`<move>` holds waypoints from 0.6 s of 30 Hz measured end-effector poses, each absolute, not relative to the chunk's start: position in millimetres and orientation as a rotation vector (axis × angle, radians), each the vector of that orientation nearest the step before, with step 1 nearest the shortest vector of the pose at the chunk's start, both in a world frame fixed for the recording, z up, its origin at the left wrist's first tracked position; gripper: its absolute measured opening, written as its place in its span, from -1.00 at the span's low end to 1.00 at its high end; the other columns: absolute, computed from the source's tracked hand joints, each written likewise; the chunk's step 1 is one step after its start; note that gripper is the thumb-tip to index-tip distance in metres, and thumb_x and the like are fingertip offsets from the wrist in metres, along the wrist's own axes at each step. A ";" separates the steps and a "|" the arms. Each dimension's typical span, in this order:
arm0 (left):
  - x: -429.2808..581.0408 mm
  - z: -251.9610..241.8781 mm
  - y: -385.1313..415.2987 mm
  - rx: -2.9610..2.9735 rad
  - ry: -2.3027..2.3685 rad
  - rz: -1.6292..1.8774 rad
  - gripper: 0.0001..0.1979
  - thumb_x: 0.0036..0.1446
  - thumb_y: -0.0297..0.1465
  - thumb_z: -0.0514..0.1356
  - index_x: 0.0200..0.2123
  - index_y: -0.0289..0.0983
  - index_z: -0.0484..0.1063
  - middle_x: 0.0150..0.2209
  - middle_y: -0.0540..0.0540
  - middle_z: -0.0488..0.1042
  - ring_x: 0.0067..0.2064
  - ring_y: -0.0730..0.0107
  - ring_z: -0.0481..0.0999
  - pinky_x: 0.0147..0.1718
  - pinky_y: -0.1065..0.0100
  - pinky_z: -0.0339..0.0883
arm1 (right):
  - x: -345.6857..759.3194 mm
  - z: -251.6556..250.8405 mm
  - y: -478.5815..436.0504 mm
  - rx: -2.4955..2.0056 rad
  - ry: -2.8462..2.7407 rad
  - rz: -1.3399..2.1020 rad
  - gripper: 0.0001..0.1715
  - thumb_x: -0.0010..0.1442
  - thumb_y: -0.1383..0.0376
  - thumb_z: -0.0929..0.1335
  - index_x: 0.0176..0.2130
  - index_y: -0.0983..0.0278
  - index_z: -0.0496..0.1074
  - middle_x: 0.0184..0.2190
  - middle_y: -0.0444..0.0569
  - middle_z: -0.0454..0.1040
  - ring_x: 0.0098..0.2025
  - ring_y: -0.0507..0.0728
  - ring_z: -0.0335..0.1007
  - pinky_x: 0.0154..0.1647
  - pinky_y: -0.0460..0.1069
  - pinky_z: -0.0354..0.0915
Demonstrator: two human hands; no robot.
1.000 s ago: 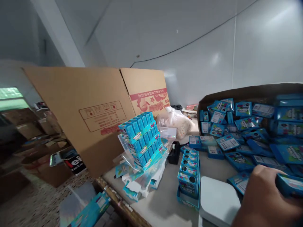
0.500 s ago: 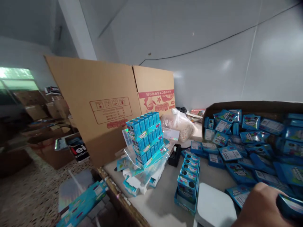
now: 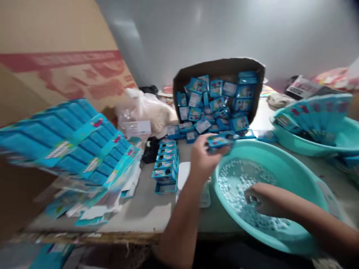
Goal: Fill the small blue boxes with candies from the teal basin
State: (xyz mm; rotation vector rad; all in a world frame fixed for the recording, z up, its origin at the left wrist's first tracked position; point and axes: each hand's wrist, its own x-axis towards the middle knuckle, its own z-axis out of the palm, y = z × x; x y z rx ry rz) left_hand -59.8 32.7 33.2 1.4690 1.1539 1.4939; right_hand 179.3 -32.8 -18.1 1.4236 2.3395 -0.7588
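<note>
Right, left hand [image 3: 203, 158] grips a small blue box [image 3: 218, 142] w/ fingers closed round it, held just over the teal basin [image 3: 303, 179] rim, prob. so it sits close for filling. Right hand [image 3: 259, 198] is down in the white beads [image 3: 235, 179]; curled, can't tell if it's pinching any. Filled boxes [image 3: 166, 164] stand in a row on the counter [image 3: 148, 209], by the left hand.

Left hand [image 3: 202, 158] gripping, right hand [image 3: 259, 200] curled.
</note>
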 end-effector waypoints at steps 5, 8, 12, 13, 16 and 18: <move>-132.0 59.8 1.3 1.536 1.518 1.674 -0.46 -0.06 -0.30 0.48 0.02 -0.26 0.50 -0.11 -0.10 0.58 -0.14 0.31 0.60 -0.14 0.34 0.51 | 183.1 -2.9 -31.6 1.516 2.405 -0.773 -0.47 0.08 0.44 0.38 0.07 0.31 0.51 -0.23 0.07 0.60 -0.27 0.18 0.50 -0.29 -0.01 0.23; -151.7 38.9 -4.8 1.578 1.632 1.546 -0.38 -0.06 -0.33 0.46 0.11 -0.26 0.45 -0.06 -0.10 0.57 -0.12 0.31 0.60 -0.14 0.34 0.51 | 179.6 9.6 -27.1 1.540 2.402 -0.788 -0.32 0.16 0.37 0.39 0.25 0.44 0.36 0.01 0.25 0.55 -0.05 0.30 0.52 -0.12 0.05 0.34; -157.7 -0.1 -7.0 1.588 1.652 1.250 -0.46 -0.04 -0.30 0.42 0.04 -0.26 0.47 -0.07 -0.10 0.56 -0.11 0.24 0.59 -0.11 0.25 0.53 | 181.4 13.2 -28.2 1.476 2.402 -0.829 -0.32 0.17 0.36 0.41 0.26 0.39 0.37 0.16 0.26 0.45 0.07 0.32 0.48 0.06 0.10 0.38; -157.8 -6.0 -8.2 1.627 1.687 1.157 -0.49 -0.03 -0.30 0.41 0.02 -0.25 0.48 -0.07 -0.10 0.56 -0.09 0.21 0.59 -0.06 0.21 0.53 | 182.9 11.9 -28.7 1.465 2.401 -0.817 -0.34 0.17 0.34 0.42 0.24 0.36 0.39 0.15 0.24 0.45 0.08 0.32 0.48 0.08 0.12 0.38; -159.3 -9.8 -14.3 1.817 1.757 0.946 -0.52 0.02 -0.34 0.39 0.06 -0.22 0.51 0.06 -0.12 0.55 0.10 0.11 0.54 0.18 0.07 0.41 | 186.8 7.8 -30.4 1.466 2.392 -0.779 -0.40 0.18 0.29 0.43 0.20 0.35 0.42 0.12 0.22 0.43 0.07 0.34 0.46 0.11 0.17 0.38; -163.8 -4.9 -19.5 1.923 1.747 0.978 -0.43 0.04 -0.32 0.41 0.15 -0.23 0.47 0.21 -0.16 0.47 0.26 0.09 0.43 0.32 0.04 0.27 | 187.8 7.3 -31.8 1.462 2.404 -0.782 -0.44 0.22 0.28 0.40 0.19 0.37 0.43 0.10 0.23 0.40 0.05 0.33 0.46 0.12 0.19 0.37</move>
